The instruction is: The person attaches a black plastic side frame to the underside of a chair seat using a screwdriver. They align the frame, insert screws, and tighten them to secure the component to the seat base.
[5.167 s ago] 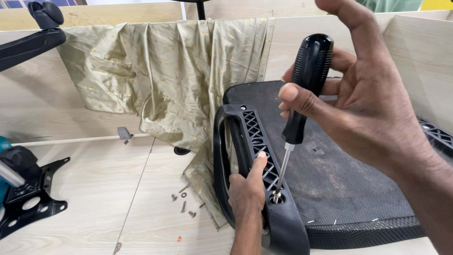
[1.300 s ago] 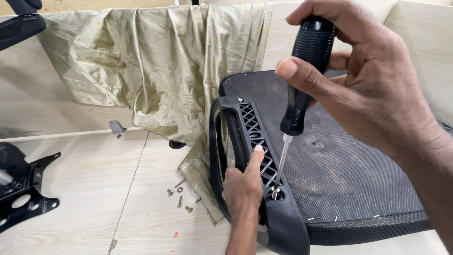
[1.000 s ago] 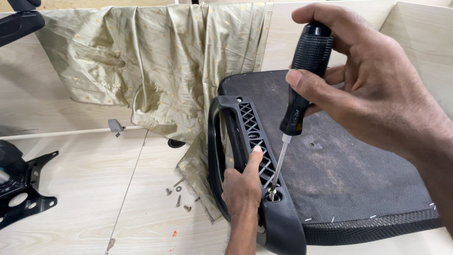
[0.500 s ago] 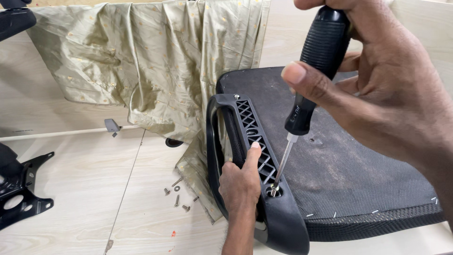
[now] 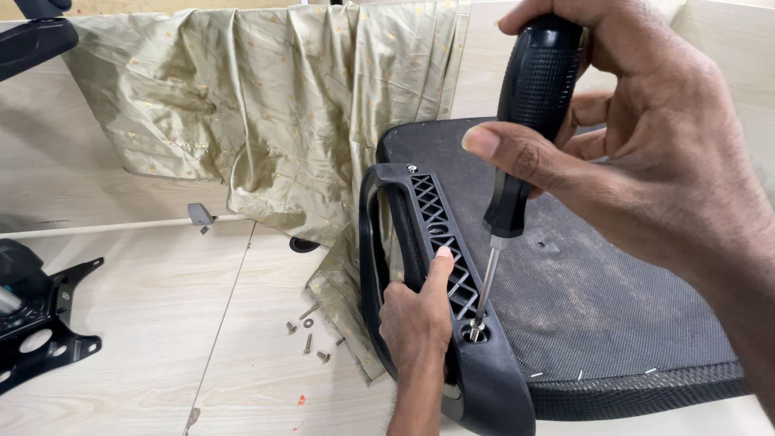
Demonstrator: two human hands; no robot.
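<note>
Screwdriver [image 5: 529, 121] in the right hand [image 5: 646, 137], fingers and thumb wrapped tight around its black ribbed handle, shaft pointing down and slightly left. Its tip sits inside a round recessed hole [image 5: 475, 331] near the lower end of a black plastic armrest [image 5: 436, 242]; something metallic glints in the recess, too small to tell whether it is a screw head. The left hand [image 5: 416, 319] is closed around the armrest's inner bar, thumb stretched up along the lattice-patterned face, just beside the hole.

The armrest stands on edge against the left side of a dark seat base [image 5: 589, 299], which lies upside down on the pale wood-grain floor [image 5: 145, 323], its fabric underside facing up. A small silver screw head shows at the armrest's upper end.

An olive-green cloth [image 5: 274, 113] with small gold dots hangs down a light panel behind and trails onto the floor, its lower edge touching the armrest's left side. On the bare floor just left of the cloth's hem lie a few loose screws and a washer [image 5: 308, 331]. A black metal bracket [image 5: 40, 323] rests at the floor's left edge, well apart from the hands.
</note>
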